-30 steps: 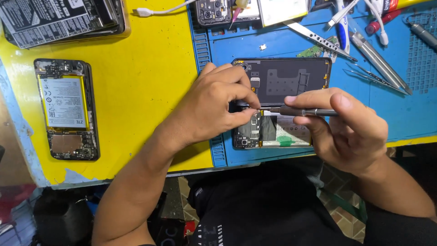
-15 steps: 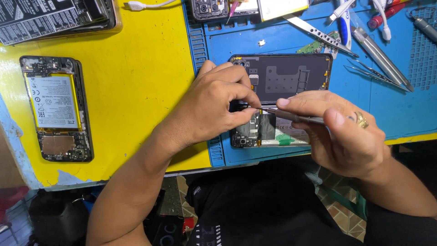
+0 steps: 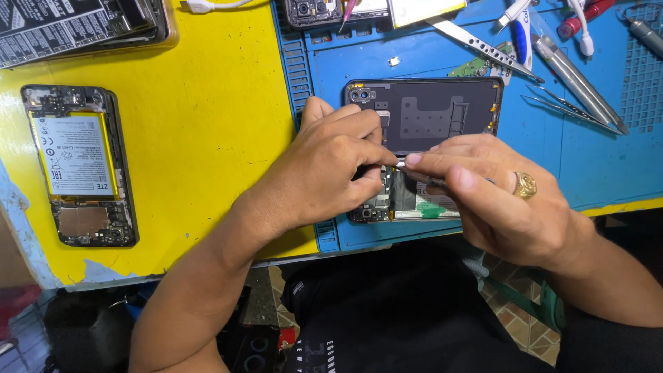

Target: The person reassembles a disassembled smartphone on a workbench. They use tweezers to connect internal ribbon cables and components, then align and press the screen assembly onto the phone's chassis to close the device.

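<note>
Pressing down on an opened smartphone (image 3: 431, 114), the left hand (image 3: 331, 162) is curled, fingers bent and closed over the phone's left portion, thumb and forefinger tucked in at the seam where the dark back panel meets the exposed lower section. Right hand (image 3: 504, 200): closed in a pinch on a slim metal tool (image 3: 423, 177), thumb and forefinger clamped near its tip, remaining fingers folded; a gold ring (image 3: 524, 184) sits on one finger. Tool tip meets the phone just beside the left fingertips, between the two hands.

Smartphone: flat rectangle, matt dark grey inner panel with moulded ridges, camera module at its upper left corner, circuit parts and a green tab showing along its lower edge. It lies on the blue ribbed work mat (image 3: 573, 159), near the mat's front edge, partly under both hands.

Second opened phone (image 3: 79, 166): lies well apart, near the left edge of the yellow table (image 3: 200, 131); white labelled battery, copper-toned plate beneath, dark frame.

Tweezers (image 3: 573, 114): thin, silvery, pointed, on the mat toward its right side, beside a long metal rod (image 3: 577, 72). Flat perforated steel spudger (image 3: 480, 47) near the mat's back edge. Table surface glossy, paint chipped along the front edge.
</note>
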